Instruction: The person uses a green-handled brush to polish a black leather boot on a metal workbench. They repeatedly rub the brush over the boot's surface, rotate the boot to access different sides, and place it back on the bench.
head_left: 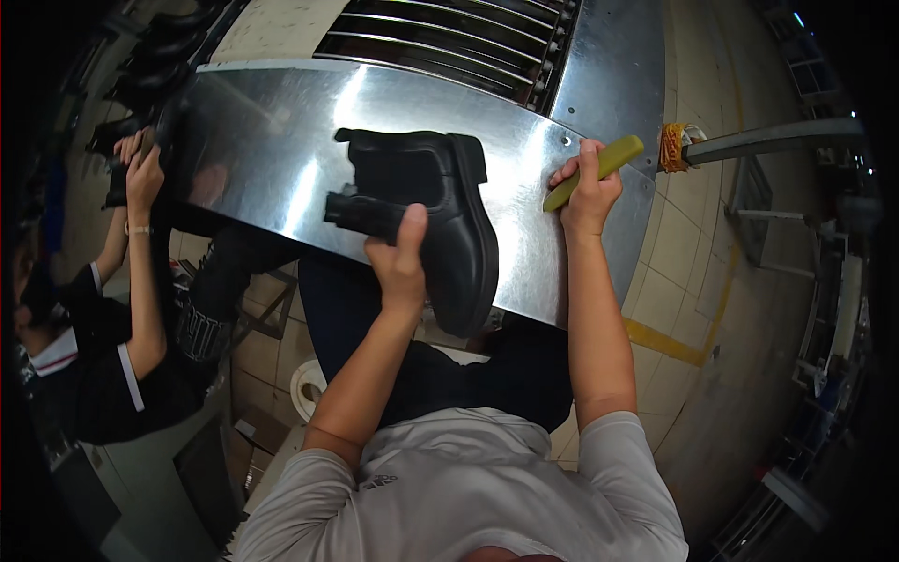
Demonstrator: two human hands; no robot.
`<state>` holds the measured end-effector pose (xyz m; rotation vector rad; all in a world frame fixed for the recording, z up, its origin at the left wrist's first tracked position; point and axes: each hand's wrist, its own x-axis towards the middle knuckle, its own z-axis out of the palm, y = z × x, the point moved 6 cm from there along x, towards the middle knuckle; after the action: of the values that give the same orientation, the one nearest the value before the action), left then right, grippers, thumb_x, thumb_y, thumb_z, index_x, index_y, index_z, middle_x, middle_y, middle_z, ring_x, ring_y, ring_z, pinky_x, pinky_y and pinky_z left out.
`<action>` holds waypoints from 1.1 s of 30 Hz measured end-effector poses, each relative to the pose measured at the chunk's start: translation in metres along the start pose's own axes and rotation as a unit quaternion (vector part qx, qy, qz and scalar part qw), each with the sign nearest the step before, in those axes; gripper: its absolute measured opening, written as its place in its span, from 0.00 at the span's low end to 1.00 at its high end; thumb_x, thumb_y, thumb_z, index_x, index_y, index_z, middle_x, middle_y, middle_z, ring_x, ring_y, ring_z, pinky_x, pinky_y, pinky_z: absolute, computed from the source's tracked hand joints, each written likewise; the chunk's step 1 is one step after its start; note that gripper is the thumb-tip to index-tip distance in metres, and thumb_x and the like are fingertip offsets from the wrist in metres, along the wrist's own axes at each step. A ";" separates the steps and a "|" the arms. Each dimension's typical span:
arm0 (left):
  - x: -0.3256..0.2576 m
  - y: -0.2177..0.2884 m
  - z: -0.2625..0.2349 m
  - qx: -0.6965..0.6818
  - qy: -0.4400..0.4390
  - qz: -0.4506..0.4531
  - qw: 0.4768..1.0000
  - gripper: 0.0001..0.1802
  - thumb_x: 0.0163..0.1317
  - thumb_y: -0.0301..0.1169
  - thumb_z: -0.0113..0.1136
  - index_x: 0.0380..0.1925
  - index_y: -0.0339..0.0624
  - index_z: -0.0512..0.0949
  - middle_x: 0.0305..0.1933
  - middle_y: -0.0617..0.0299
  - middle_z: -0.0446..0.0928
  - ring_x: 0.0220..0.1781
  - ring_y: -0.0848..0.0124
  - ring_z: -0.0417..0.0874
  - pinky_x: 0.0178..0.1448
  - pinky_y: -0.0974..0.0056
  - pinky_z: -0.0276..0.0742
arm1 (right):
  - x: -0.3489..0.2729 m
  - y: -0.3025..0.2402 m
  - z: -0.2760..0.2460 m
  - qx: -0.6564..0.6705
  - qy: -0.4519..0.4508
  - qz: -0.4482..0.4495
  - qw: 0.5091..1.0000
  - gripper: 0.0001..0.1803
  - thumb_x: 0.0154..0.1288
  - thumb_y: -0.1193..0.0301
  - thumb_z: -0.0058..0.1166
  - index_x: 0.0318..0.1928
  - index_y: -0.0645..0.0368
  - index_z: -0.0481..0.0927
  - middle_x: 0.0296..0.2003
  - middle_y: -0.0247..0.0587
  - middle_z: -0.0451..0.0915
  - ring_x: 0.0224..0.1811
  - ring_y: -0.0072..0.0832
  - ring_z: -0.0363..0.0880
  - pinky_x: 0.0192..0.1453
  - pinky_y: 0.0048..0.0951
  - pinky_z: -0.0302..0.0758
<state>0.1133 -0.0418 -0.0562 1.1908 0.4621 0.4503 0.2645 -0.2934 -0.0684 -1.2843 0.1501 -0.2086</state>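
Note:
My left hand grips a black ankle boot at its opening, thumb up against the shaft. The boot lies on its side on a shiny steel worktable, its toe pointing toward me past the table's near edge. My right hand is closed around a yellow-green stick-shaped tool, resting on the table's right end, a short way right of the boot.
A conveyor with metal rollers runs behind the table. At the left, another person in a dark shirt holds a black shoe with both hands. A grey metal bar with yellow tape sticks out at the right. Tiled floor lies below.

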 end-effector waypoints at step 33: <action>-0.007 -0.007 -0.001 0.144 -0.058 0.138 0.978 0.14 0.62 0.33 0.70 0.42 0.33 0.83 0.39 0.54 0.86 0.39 0.59 0.87 0.46 0.59 0.81 | -0.033 -0.033 0.138 0.190 -0.181 0.032 0.964 0.20 0.75 0.59 0.55 0.26 0.58 0.75 0.15 0.30 0.63 0.17 0.26 0.65 0.31 0.35 0.72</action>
<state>0.1078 -0.0470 -0.0626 1.5626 0.2661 0.5617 0.2616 -0.1659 0.0017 -0.9128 -0.1562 0.0560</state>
